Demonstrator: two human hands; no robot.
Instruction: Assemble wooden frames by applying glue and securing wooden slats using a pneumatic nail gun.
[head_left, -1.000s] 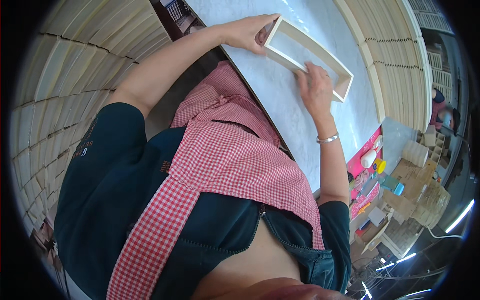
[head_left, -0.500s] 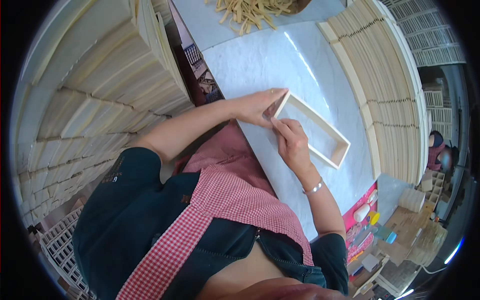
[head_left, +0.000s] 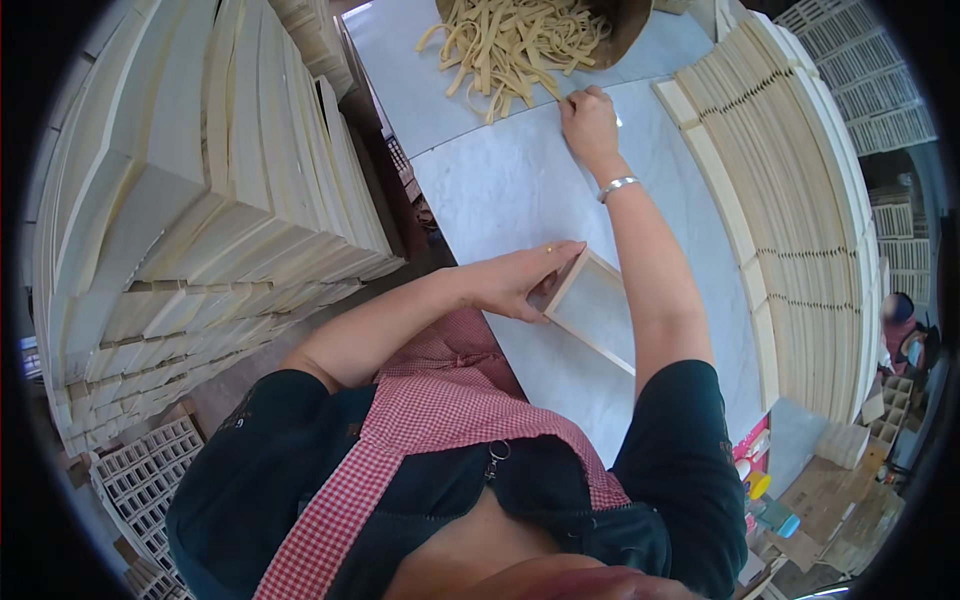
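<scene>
My left hand (head_left: 522, 283) is closed round the near-left end of a pale wooden rectangular frame (head_left: 588, 342), thumb below and fingers above. The frame rests on or just over the grey-white tabletop, its far end hidden behind my right forearm. My right hand (head_left: 592, 124) reaches out over the table with its fingers curled in. Whatever it may hold is hidden. Just beyond and left of it lies a loose pile of pale yellow flat bands (head_left: 510, 50), spilling from a brown container (head_left: 630, 38).
Long rows of stacked pale wooden pieces (head_left: 780, 170) line the table's right side. Tall wooden stacks (head_left: 220, 190) rise on my left. A white lattice crate (head_left: 150, 480) stands at lower left. Another person (head_left: 905, 335) is far off at right.
My right hand has left the frame and moved forward to beside the band pile. My left hand keeps its grip on the frame, which now sits lower in view.
</scene>
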